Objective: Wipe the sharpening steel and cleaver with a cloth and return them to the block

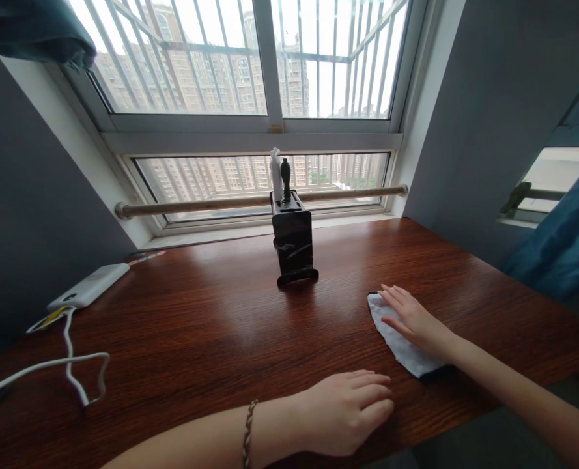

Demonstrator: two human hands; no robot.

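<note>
My right hand lies flat, fingers stretched out, on a pale grey cloth spread on the dark wooden table at the right. My left hand rests palm down near the table's front edge, fingers together and slightly curled, holding nothing; a thin bracelet circles its wrist. A black upright holder with a white item and a dark item sticking out of its top stands at the middle back, a little beyond the cloth.
A white power bank with a looping white cable lies at the table's left. A wooden rail runs along the barred window behind. Grey walls stand at both sides; blue fabric hangs at the right.
</note>
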